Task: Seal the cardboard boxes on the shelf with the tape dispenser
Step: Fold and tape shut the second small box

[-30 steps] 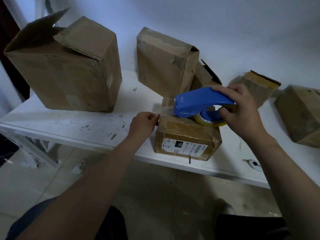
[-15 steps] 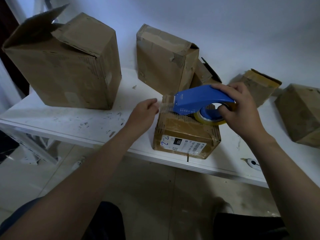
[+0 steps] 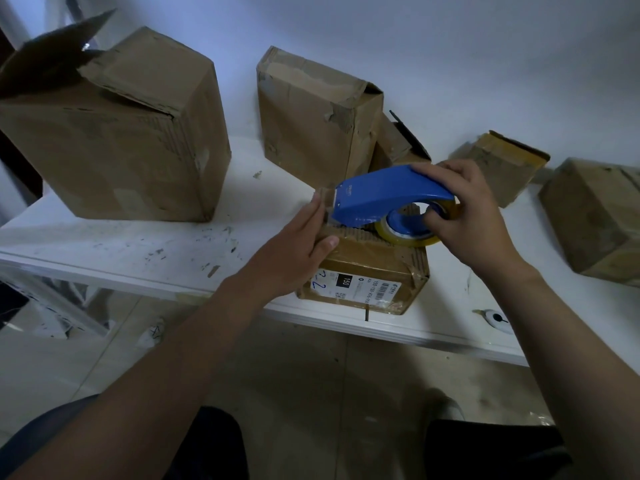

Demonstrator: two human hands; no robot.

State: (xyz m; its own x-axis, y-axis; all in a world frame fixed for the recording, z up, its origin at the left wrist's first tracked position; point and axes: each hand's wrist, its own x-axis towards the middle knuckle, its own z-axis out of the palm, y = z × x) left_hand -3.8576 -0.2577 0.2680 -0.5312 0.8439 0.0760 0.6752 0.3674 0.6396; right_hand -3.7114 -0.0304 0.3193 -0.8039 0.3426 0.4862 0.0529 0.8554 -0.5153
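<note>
Taping: your right hand grips the tape dispenser atop the small box.
Left hand: straight fingers press its left side.

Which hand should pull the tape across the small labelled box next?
Right. The right hand grips the blue tape dispenser above the small labelled box, its cutter end at the box's left edge. The left hand rests against that edge beside the tape end, steadying the box.

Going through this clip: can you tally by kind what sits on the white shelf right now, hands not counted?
Cardboard boxes: 6
Blue tape dispenser: 1
Small white object: 1
Total: 8
</note>
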